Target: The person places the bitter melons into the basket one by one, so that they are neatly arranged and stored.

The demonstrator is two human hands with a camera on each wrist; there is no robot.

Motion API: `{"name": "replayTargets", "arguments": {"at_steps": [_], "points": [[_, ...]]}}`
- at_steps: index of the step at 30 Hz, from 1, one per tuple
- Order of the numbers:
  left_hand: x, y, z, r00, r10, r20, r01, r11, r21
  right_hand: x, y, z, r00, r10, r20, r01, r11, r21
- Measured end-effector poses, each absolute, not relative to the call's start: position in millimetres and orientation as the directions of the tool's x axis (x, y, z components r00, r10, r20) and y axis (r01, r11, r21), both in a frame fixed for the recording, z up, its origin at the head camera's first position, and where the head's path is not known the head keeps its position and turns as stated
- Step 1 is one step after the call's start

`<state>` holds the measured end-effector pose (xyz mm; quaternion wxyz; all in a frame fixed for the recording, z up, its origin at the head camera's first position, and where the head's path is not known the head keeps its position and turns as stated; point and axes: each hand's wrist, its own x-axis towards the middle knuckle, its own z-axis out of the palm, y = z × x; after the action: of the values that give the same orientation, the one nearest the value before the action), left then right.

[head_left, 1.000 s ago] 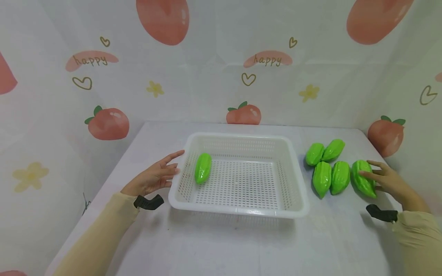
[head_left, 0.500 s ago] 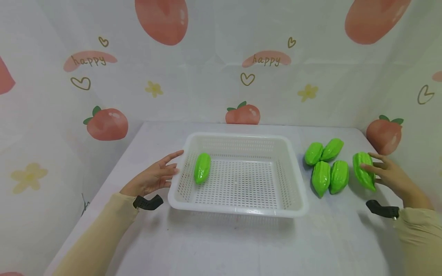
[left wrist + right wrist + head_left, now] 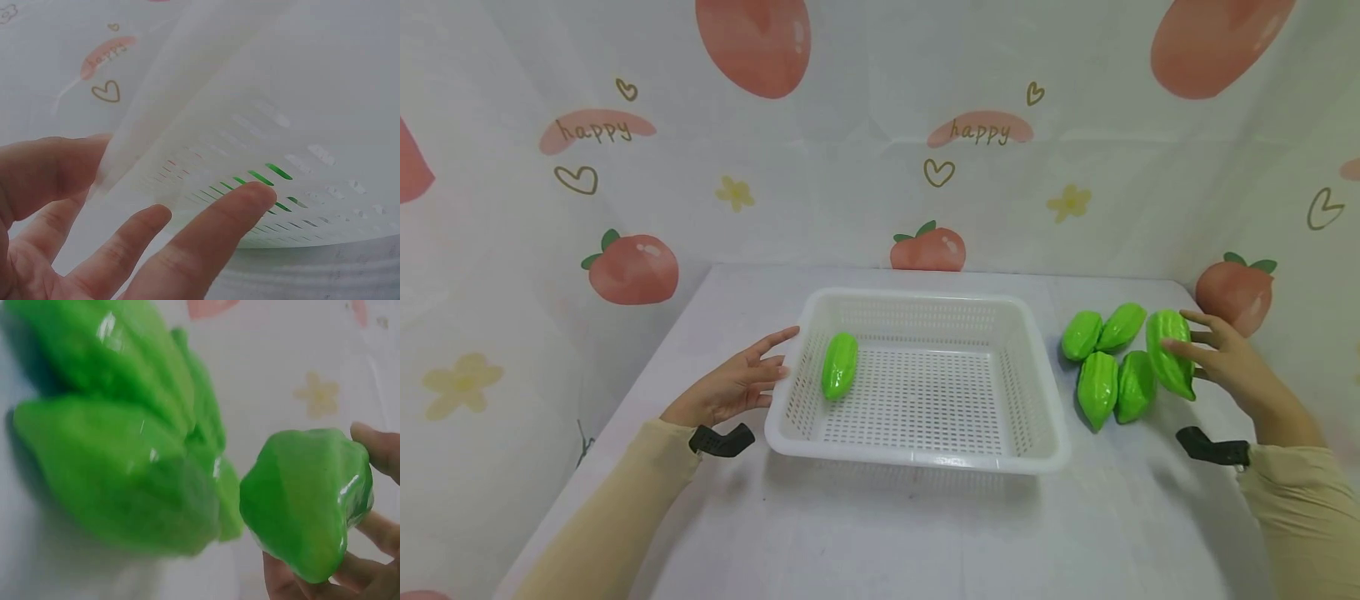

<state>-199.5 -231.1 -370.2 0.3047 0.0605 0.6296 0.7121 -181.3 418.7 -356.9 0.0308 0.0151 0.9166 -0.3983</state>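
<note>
In the head view, my right hand [image 3: 1243, 362] holds a glossy green star fruit [image 3: 1168, 354] off the table, thumb on one side and fingers on the other. The right wrist view shows that fruit's lobed end [image 3: 300, 500]. Several more green star fruits [image 3: 1097, 389] lie grouped just left of it. My left hand [image 3: 737, 383] is by the left wall of a white plastic basket [image 3: 917, 460], fingers extended; the left wrist view has its fingertips [image 3: 259, 194] against the slotted side. One green star fruit [image 3: 840, 367] lies inside the basket at the left.
A white table [image 3: 880, 533] carries the basket in its middle and the fruits at the right. Behind stands a white backdrop [image 3: 850, 192] printed with peaches, hearts and flowers. Black wrist mounts [image 3: 722, 440] sit at both sleeves.
My right hand has lifted the star fruit from the table and moved it up and left, beside the grouped fruits. The left hand and the basket stay where they were.
</note>
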Motion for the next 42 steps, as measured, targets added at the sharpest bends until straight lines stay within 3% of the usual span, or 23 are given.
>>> {"name": "replayTargets", "arguments": {"at_steps": [10,30,42], "points": [[-199.8,-230.6,-369.9,-0.813,0.491,-0.312,-0.353,0.010,0.936,-179.2,380.1,-336.1,-1.000,-0.003,0.008,-0.008,0.639,-0.770],[-199.4,-230.8,-369.7,-0.810,0.501,-0.303,-0.351,-0.002,0.936,-183.9,323.9,-308.8,-0.999,0.041,-0.021,0.037,0.441,-0.897],[-200.6,-231.8,-370.3,-0.802,0.521,-0.292,-0.347,-0.009,0.938,-194.0,280.8,-289.4,-0.995,-0.084,-0.053,0.017,0.385,-0.923]]}}
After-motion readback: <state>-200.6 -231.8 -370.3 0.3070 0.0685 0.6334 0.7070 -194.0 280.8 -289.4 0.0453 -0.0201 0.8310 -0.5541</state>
